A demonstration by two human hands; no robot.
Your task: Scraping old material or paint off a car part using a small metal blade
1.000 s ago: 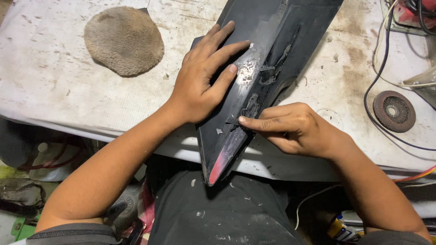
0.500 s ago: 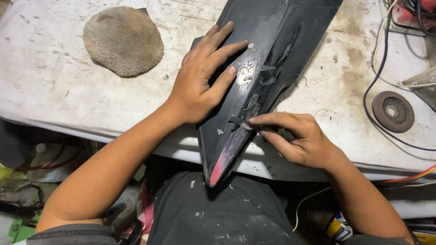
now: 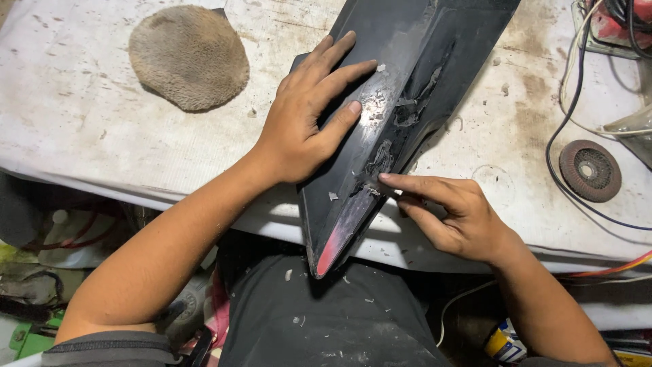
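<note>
**A:** What is the left hand (image 3: pixel 302 129) doing?

**B:** It lies flat on the long black plastic panel (image 3: pixel 401 102), fingers (image 3: pixel 339 75) spread and stretched toward the far edge of the surface (image 3: pixel 81 122). The thumb presses beside a scraped, flaking patch (image 3: pixel 384 112) in the middle of the panel. It grips nothing; it just bears down on the panel.

**A:** And the right hand (image 3: pixel 451 214)?

**B:** It sits at the near edge of the surface, on the panel's right side. The forefinger is stretched out with its tip touching the panel where the coating is chipped; the thumb is tucked just under it and the other fingers are curled. Whether something small is pinched between thumb and forefinger, I cannot tell.

**A:** Where does the panel lie?

**B:** Slantwise across the surface, its wide end running off past the far edge of the view, its pointed tip with a red patch (image 3: pixel 329 251) hanging over the near edge above the person's dark lap. Pale flakes lie on the panel and on the lap.

**A:** Anything else around?

**B:** A round, tan fuzzy pad (image 3: pixel 187 58) near the far left corner, well apart from the hands. Toward the right edge, a rusty round grinding disc (image 3: pixel 589 170) with a dark cable (image 3: pixel 564 129) curving just beside it.
</note>
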